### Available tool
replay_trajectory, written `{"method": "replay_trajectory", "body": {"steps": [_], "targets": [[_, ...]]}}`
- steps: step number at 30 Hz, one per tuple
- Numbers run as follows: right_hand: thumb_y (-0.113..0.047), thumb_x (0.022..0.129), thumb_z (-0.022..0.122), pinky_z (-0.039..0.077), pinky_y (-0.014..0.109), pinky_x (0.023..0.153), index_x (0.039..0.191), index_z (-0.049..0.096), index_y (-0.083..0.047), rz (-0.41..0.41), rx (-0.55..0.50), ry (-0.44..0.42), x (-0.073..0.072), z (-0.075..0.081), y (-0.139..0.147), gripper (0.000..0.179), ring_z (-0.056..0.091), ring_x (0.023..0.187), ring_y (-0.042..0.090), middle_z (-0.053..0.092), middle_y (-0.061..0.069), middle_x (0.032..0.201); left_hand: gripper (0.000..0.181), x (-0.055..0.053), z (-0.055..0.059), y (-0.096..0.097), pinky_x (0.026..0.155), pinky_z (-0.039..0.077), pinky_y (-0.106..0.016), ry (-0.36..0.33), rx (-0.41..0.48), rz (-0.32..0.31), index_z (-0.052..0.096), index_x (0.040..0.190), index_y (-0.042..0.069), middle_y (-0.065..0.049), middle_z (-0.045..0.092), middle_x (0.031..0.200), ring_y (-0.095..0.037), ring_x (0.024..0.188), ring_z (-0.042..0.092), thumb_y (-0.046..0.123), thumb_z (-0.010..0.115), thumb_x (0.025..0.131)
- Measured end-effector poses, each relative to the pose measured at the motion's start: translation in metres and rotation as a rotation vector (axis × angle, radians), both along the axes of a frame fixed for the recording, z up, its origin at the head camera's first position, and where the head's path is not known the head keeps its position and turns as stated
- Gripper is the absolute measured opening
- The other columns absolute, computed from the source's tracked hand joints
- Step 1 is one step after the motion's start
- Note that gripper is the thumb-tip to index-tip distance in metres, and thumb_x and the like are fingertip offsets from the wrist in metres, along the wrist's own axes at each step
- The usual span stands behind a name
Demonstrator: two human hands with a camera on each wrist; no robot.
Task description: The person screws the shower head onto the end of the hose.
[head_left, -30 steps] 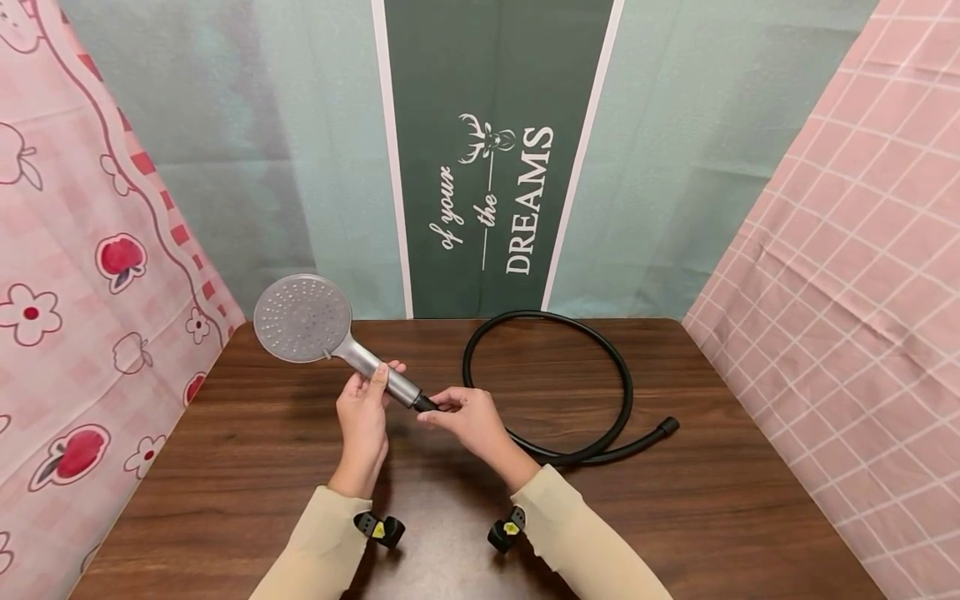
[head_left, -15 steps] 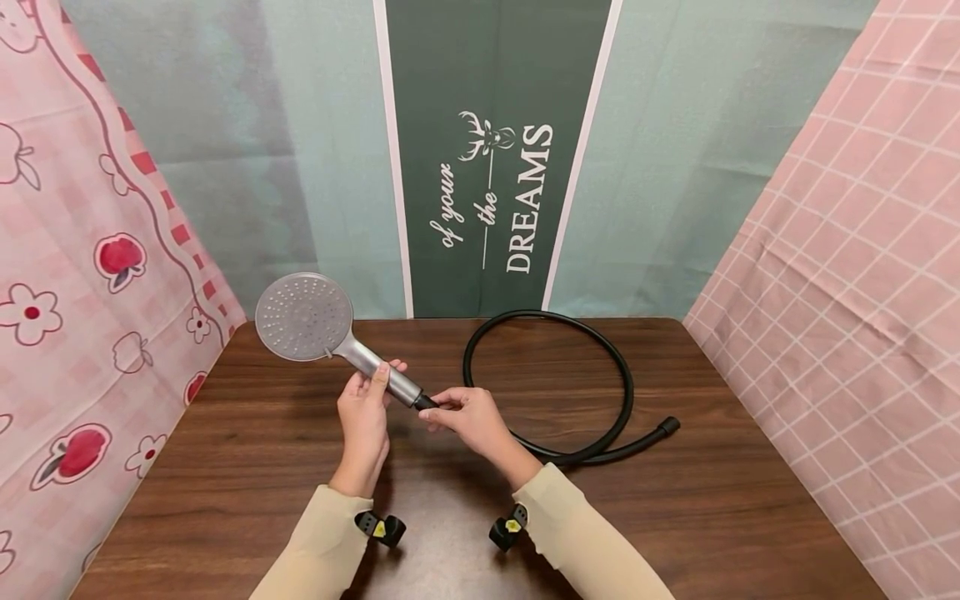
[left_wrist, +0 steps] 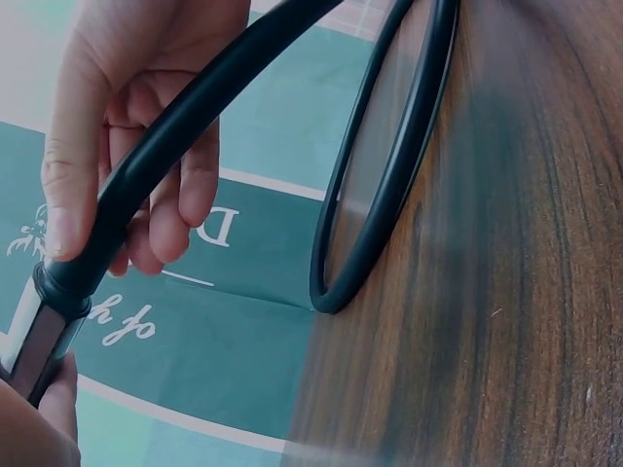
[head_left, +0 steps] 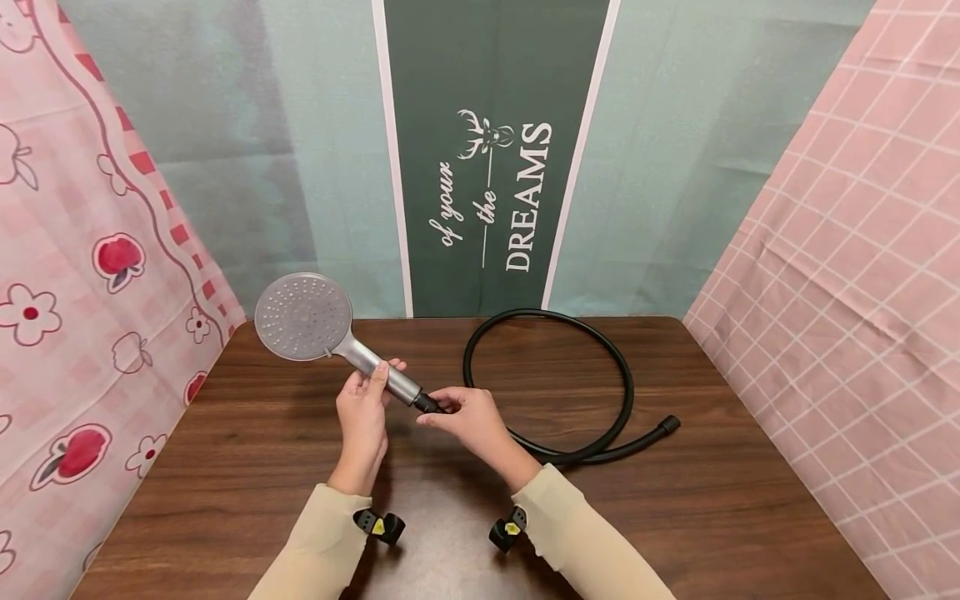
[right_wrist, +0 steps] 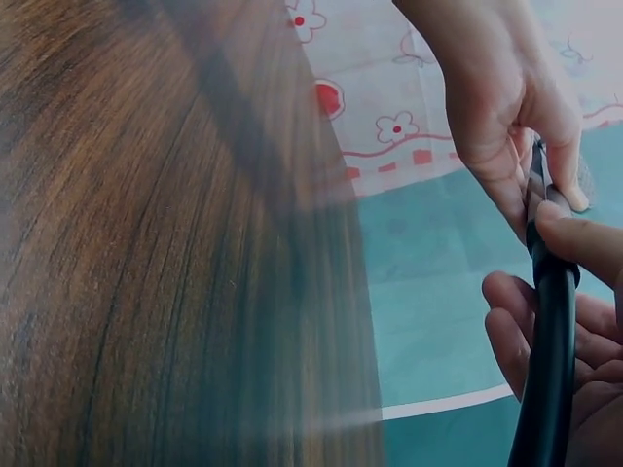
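The left hand [head_left: 365, 412] grips the shower head [head_left: 303, 317], while the right hand [head_left: 468, 421], pinching the black hose [left_wrist: 216, 92], has shifted, so more black collar [head_left: 425, 403] shows

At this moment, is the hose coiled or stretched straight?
Coiled: in the head view, the hose bends round into a loop.

"of your the DREAMS" on curtain [head_left: 498, 179]

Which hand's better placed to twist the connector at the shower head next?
Right hand, likely: it holds the hose by that connector; the left hand grips the shower head by its handle.
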State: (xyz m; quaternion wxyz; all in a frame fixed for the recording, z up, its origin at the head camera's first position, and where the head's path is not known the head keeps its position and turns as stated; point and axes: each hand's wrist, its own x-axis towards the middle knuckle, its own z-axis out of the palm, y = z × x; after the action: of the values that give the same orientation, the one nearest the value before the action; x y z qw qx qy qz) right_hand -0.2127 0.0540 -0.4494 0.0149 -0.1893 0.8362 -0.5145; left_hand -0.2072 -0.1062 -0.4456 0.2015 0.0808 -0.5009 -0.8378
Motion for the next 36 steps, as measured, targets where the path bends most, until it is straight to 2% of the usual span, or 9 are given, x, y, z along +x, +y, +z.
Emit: {"method": "replay_trajectory", "body": {"steps": [4,12,21,23,29,36], "targets": [[-0.027,0.079,0.085,0.054,0.019,0.065,0.098,0.075,-0.01,-0.026,0.02,0.035,0.0023,0.0004,-0.0004,0.028,0.063,0.073,0.006,0.075,0.004,0.088,0.02,0.0,0.0013,-0.0001,0.082,0.057,-0.02,-0.003,-0.007,-0.004,0.059,0.113,-0.005,0.002,0.075,0.087,-0.01,0.088,0.073,0.011,0.056,0.101],[-0.029,0.08,0.084,0.051,0.021,0.059,0.095,0.076,-0.01,-0.047,-0.004,0.015,0.0041,0.0019,-0.0011,0.025,0.058,0.068,0.008,0.074,0.003,0.083,0.022,0.0003,0.0028,0.0015,0.081,0.057,-0.02,-0.006,-0.006,0.002,0.059,0.114,-0.006,0.003,0.075,0.087,-0.009,0.088,0.073,0.012,0.057,0.101],[-0.027,0.082,0.083,0.05,0.02,0.058,0.094,0.077,-0.01,-0.034,-0.028,0.008,0.0034,-0.0019,-0.0012,0.022,0.058,0.066,0.008,0.074,0.004,0.082,0.023,0.0026,0.003,0.0029,0.081,0.057,-0.02,-0.001,-0.008,0.01,0.059,0.115,-0.007,0.003,0.075,0.087,-0.009,0.088,0.073,0.011,0.057,0.101],[-0.026,0.082,0.082,0.051,0.021,0.058,0.095,0.077,-0.009,-0.027,-0.042,0.002,0.0037,-0.0019,-0.001,0.022,0.062,0.068,0.011,0.075,0.005,0.082,0.024,0.0033,0.0033,0.0031,0.082,0.057,-0.02,0.0,-0.01,0.009,0.059,0.115,-0.007,0.003,0.075,0.087,-0.009,0.088,0.073,0.012,0.057,0.101],[-0.026,0.086,0.079,0.054,0.02,0.063,0.099,0.076,-0.006,0.021,-0.093,-0.053,0.0048,-0.002,-0.0007,0.024,0.073,0.081,0.036,0.076,0.009,0.08,0.024,0.0047,0.0039,0.003,0.081,0.056,-0.019,-0.004,-0.021,0.009,0.059,0.116,-0.006,0.005,0.075,0.086,-0.007,0.088,0.073,0.013,0.057,0.101],[-0.026,0.087,0.077,0.055,0.02,0.065,0.1,0.076,-0.006,0.036,-0.092,-0.064,0.0044,-0.0023,-0.0011,0.024,0.073,0.081,0.036,0.075,0.009,0.08,0.022,0.0055,0.004,0.0027,0.081,0.056,-0.019,-0.007,-0.013,0.009,0.059,0.115,-0.006,0.004,0.076,0.086,-0.007,0.088,0.073,0.012,0.057,0.101]]}}
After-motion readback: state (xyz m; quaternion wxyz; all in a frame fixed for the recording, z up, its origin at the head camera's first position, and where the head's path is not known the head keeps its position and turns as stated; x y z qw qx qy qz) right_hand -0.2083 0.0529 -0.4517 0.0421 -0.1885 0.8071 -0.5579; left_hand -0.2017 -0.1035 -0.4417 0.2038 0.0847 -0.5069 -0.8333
